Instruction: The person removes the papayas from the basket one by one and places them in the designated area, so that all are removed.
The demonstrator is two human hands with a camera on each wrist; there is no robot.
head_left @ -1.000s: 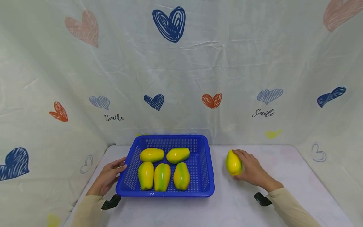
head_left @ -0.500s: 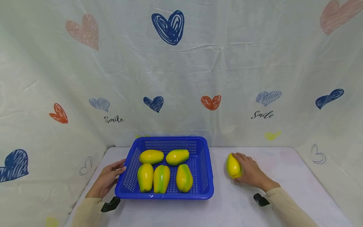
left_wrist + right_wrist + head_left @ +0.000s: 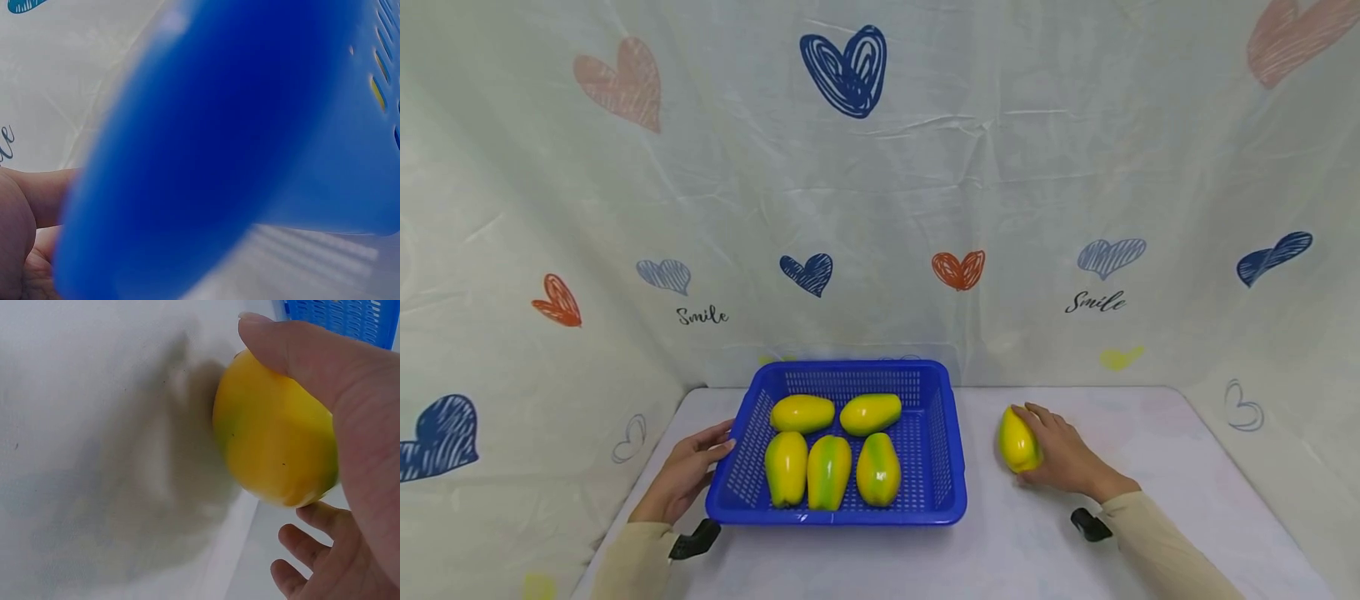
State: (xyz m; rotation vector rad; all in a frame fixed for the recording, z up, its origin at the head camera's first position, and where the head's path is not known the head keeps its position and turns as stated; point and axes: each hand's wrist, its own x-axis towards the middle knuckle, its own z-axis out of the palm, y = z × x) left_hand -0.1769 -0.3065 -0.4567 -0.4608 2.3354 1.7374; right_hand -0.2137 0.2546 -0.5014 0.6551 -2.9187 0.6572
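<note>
Your right hand [image 3: 1067,458] grasps a glossy yellow-and-green papaya [image 3: 1017,442], thumb on one side and fingers reaching round the other, over the right half of a white table [image 3: 985,550], not far from its back edge; you cannot tell whether the fruit touches the tabletop. Your left hand [image 3: 683,468], near the table's left edge, grips the left rim of a blue plastic basket [image 3: 835,517], pinching it between thumb and fingers. The basket sits left of the table's middle, its far rim overlapping the back edge in the head view. Inside lie five more papayas [image 3: 830,472]: two sideways at the back, three lengthwise in front. Behind the table hangs a pale curtain [image 3: 925,183] printed with hearts and the word "Smile"
</note>
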